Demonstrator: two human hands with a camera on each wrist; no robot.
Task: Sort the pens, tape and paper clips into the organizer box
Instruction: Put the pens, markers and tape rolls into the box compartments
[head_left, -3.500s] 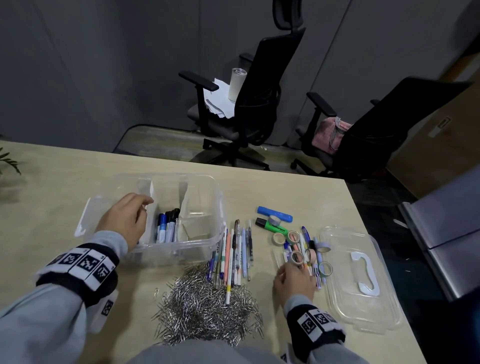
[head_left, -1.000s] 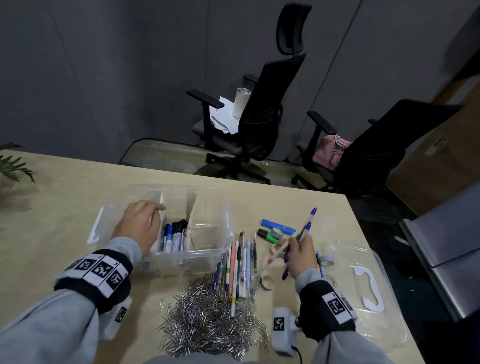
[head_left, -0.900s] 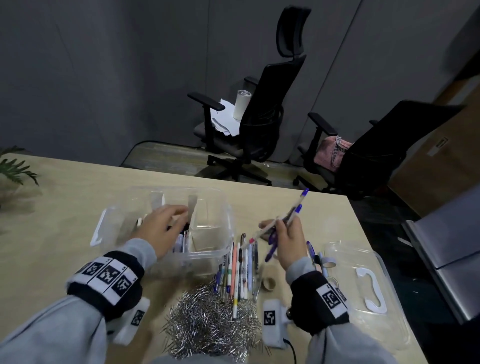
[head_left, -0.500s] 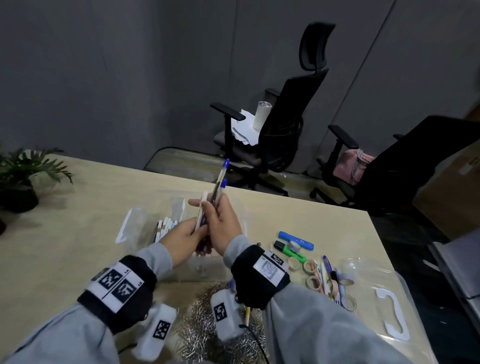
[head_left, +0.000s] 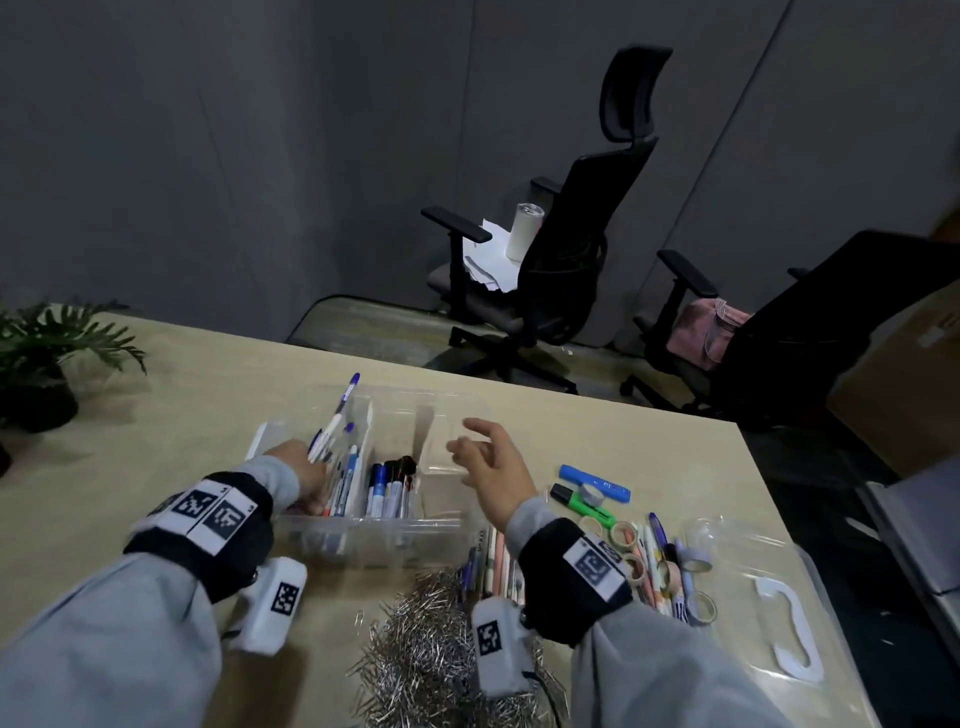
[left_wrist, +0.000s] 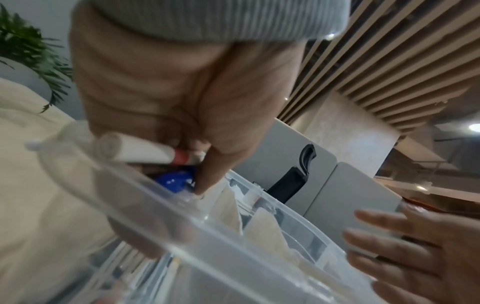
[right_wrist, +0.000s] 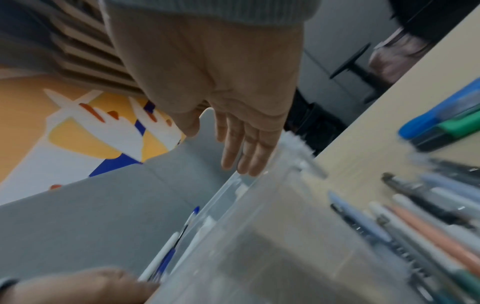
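wooden desk (head_left: 156, 415), left hand (head_left: 304, 475) gripping light, stiff, slick pens (head_left: 332, 426) mid-barrel over organizer box (head_left: 363, 540), right hand (head_left: 493, 467) spread empty beside it.

Left hand (head_left: 304, 470) clenched, right hand (head_left: 493, 467) loose
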